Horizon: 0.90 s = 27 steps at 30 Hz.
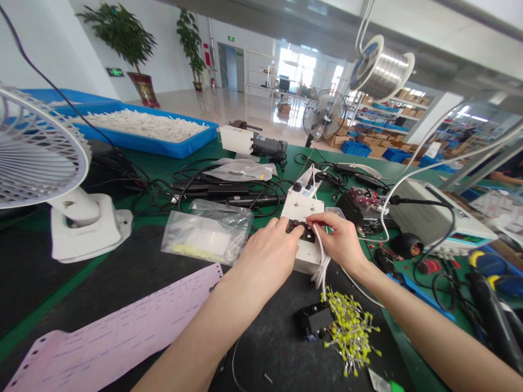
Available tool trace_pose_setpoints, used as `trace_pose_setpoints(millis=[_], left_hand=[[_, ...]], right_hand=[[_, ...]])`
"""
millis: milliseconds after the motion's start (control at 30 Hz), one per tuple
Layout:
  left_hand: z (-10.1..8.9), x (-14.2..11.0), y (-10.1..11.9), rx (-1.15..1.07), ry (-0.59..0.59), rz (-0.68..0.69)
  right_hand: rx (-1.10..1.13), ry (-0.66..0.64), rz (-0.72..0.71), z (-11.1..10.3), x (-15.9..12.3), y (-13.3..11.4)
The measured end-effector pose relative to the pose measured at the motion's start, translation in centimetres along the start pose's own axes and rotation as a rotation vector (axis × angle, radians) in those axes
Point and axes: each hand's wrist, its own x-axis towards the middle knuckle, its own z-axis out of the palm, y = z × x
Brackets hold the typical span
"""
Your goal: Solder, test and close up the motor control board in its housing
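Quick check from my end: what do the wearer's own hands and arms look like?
The left hand and right hand are ungloved, with no ring, watch or bracelet visible. Left forearm and right forearm show no sleeves or markings; fingernail detail is too small to tell.

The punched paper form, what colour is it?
The form is pale pink, shown best in the head view.
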Motion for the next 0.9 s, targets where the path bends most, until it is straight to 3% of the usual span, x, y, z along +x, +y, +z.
trace_pose_setpoints(millis=[433,900], left_hand=[[-0.2,-0.2,-0.1,0.004,0.017,0.010],[-0.3,0.0,0.0,0.043,0.025,0.041]], right_hand=[[0.019,0.008,-0.015,0.1,-0.1,0.2],[-0.013,-0.097,-0.192,0.0,1.3,0.1]])
